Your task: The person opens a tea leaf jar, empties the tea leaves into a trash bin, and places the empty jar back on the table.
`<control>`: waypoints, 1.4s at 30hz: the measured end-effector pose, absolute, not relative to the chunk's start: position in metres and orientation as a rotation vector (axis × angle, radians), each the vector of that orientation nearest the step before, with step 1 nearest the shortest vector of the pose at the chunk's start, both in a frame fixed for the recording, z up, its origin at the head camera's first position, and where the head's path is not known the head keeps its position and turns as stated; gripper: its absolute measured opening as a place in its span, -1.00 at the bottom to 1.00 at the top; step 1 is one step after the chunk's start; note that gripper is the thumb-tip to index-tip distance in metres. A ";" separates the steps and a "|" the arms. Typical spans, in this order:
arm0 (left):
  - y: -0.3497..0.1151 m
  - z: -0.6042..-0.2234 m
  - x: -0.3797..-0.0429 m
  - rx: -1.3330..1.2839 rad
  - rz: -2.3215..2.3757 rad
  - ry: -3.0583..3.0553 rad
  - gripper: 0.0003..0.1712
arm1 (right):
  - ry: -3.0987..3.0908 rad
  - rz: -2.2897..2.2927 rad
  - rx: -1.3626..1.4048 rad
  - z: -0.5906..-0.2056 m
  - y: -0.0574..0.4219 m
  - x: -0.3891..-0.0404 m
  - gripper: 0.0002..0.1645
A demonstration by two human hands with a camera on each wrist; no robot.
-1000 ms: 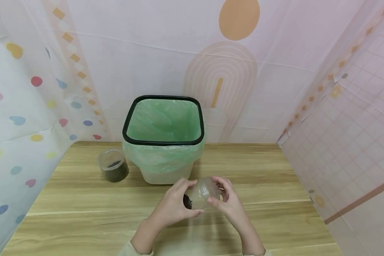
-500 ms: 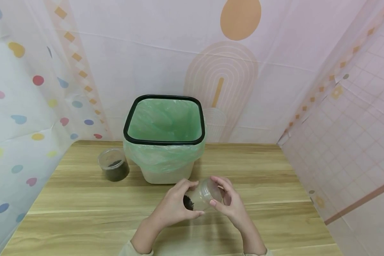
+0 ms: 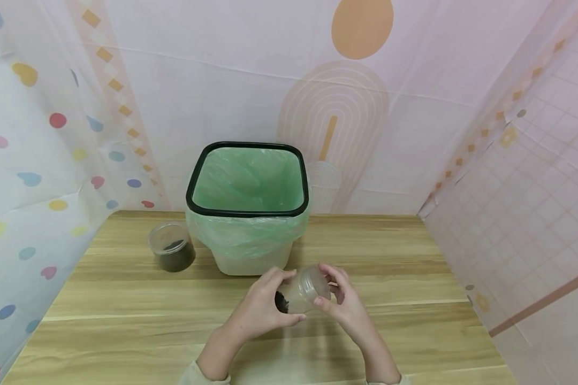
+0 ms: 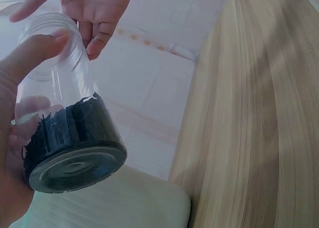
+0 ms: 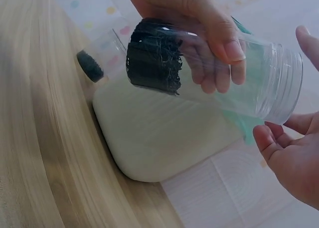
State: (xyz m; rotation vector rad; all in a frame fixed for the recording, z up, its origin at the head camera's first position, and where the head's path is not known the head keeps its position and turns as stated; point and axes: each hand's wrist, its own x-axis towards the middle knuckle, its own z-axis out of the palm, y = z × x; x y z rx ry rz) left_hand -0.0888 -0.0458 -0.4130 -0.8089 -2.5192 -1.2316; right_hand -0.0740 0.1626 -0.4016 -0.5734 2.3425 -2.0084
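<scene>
Tilted on its side above the table, a clear jar (image 3: 297,295) has dark, shredded dry flakes (image 4: 72,125) in its bottom end. My left hand (image 3: 259,309) grips the jar's body, thumb on the near side and fingers on the far side. At the ribbed mouth end, the thumb and fingers of my right hand (image 3: 349,306) curl around the rim. In the right wrist view the ribbed end (image 5: 284,83) points toward the right palm. A second clear jar (image 3: 174,256), with dark contents, stands upright at the left.
Behind the hands stands a pale bin with a black rim (image 3: 248,214) and a green bag liner (image 3: 250,235). The wooden table (image 3: 395,267) meets patterned cloth walls (image 3: 414,149) at the back and sides.
Both hands stay in about the same place with the jar. The right fingers and thumb shift slightly at the jar's mouth end, and the jar tips a little.
</scene>
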 end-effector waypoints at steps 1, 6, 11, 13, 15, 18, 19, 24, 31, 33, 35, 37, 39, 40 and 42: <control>-0.046 -0.413 -0.089 -0.813 -1.224 -2.517 -0.11 | 2.349 -2.002 -0.542 -0.401 0.162 -0.074 -0.25; -0.046 -0.414 -0.089 -0.831 -1.202 -2.516 -0.11 | 2.328 -2.005 -0.448 -0.400 0.160 -0.074 -0.27; -0.046 -0.415 -0.089 -0.812 -1.222 -2.542 -0.10 | 2.268 -2.029 -0.482 -0.399 0.161 -0.074 -0.27; -0.046 -0.416 -0.089 -0.805 -1.231 -2.549 -0.10 | 2.251 -2.035 -0.524 -0.399 0.162 -0.074 -0.26; -0.046 -0.416 -0.089 -0.800 -1.238 -2.553 -0.10 | 2.240 -2.037 -0.576 -0.400 0.162 -0.074 -0.27; -0.046 -0.416 -0.089 -0.802 -1.252 -2.552 -0.10 | 2.226 -2.048 -0.659 -0.400 0.164 -0.074 -0.28; -0.046 -0.417 -0.089 -0.805 -1.257 -2.552 -0.11 | 2.223 -2.051 -0.688 -0.401 0.164 -0.074 -0.28; -0.046 -0.418 -0.088 -0.813 -1.282 -2.541 -0.12 | 2.178 -2.079 -0.787 -0.402 0.165 -0.073 -0.28; -0.046 -0.417 -0.087 -0.809 -1.287 -2.533 -0.12 | 2.116 -2.125 -0.857 -0.403 0.165 -0.073 -0.26; -0.047 -0.418 -0.088 -0.814 -1.293 -2.527 -0.13 | 2.095 -2.136 -0.865 -0.403 0.165 -0.073 -0.25; -0.047 -0.418 -0.087 -0.820 -1.299 -2.524 -0.12 | 2.068 -2.148 -0.873 -0.403 0.165 -0.073 -0.24; -0.048 -0.418 -0.088 -0.828 -1.309 -2.517 -0.12 | 2.034 -2.166 -0.891 -0.404 0.165 -0.074 -0.25; -0.048 -0.418 -0.087 -0.827 -1.320 -2.515 -0.12 | 2.001 -2.185 -0.903 -0.404 0.165 -0.074 -0.27; -0.049 -0.418 -0.087 -0.823 -1.321 -2.517 -0.11 | 1.990 -2.194 -0.908 -0.404 0.165 -0.074 -0.27; -0.049 -0.419 -0.087 -0.813 -1.325 -2.517 -0.11 | 1.970 -2.214 -0.901 -0.405 0.165 -0.074 -0.27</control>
